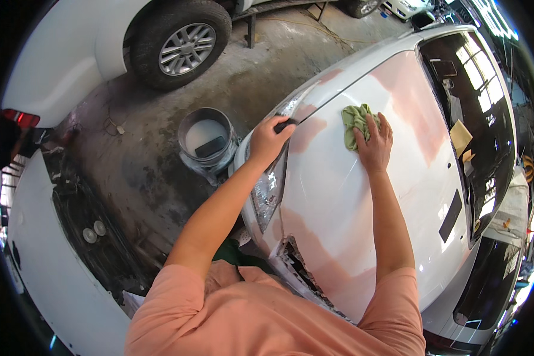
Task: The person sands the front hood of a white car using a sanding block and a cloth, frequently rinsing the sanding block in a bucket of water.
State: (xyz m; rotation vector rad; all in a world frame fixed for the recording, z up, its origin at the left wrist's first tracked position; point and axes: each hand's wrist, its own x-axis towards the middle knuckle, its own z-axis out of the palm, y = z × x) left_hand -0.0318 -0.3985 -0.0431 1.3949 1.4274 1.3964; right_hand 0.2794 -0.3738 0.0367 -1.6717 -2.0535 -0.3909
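Note:
A white car hood [338, 196] with pinkish filler patches [412, 101] lies under both of my hands. My right hand [375, 145] presses a crumpled green cloth [355, 118] onto the hood, fingers bent over its right side. Over the hood's left edge, by the headlight [266, 199], my left hand [270, 141] grips a small black block [286, 125]. Most of that block is hidden by the fingers, so its exact kind is unclear.
Left of the hood stands a bucket [187, 127] of cloudy water with a dark rectangular piece [210, 147] in it. Another white vehicle with a large wheel [184, 44] is at the far left. Folded yellowish paper [460, 137] rests by the windshield [474, 89]. A white panel [53, 255] lies nearer left.

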